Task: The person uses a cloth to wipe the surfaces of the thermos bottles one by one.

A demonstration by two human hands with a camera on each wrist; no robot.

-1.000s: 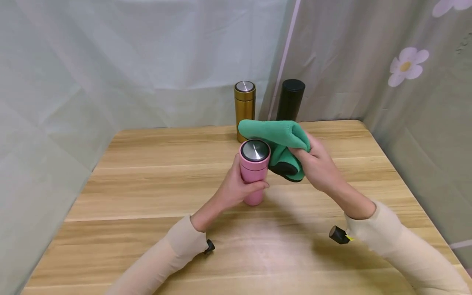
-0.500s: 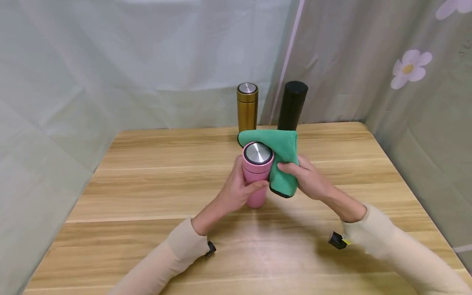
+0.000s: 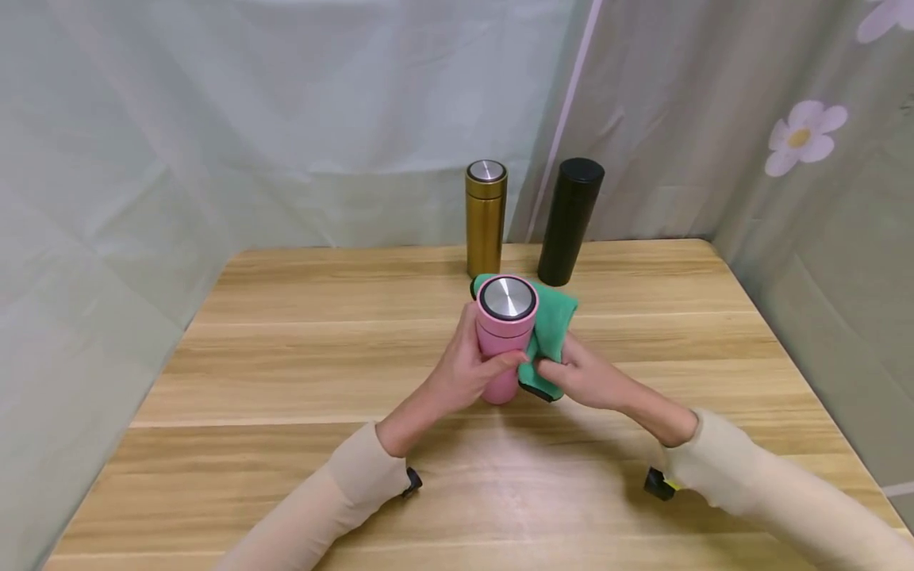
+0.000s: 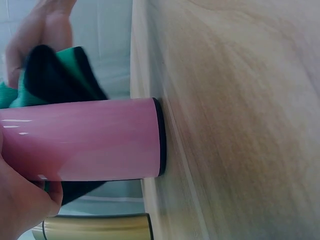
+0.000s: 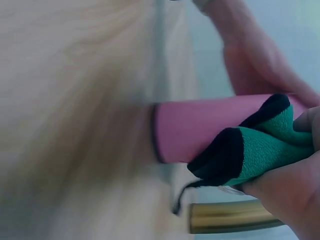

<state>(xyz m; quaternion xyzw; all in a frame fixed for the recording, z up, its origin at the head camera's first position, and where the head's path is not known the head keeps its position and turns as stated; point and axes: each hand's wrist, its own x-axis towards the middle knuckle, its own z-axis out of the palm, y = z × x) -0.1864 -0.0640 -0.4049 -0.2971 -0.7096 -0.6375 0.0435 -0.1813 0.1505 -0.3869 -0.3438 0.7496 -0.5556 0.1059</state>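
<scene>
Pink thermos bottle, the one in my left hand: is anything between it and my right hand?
Yes: the green cloth, held in your right hand, lies between that hand and the pink thermos bottle, on the bottle's right side. The gold bottle and black bottle stand farther back.

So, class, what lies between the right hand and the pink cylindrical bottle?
A black-edged green fabric cloth, held in the right hand, as the head view shows.

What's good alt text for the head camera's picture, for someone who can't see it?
A person's left hand grips a silver-topped pink cylindrical bottle while the right hand holds a green, black-edged fabric cloth against it. Behind them, a gold cylindrical bottle and a black cylindrical bottle stand on a wood-grain table.
</scene>
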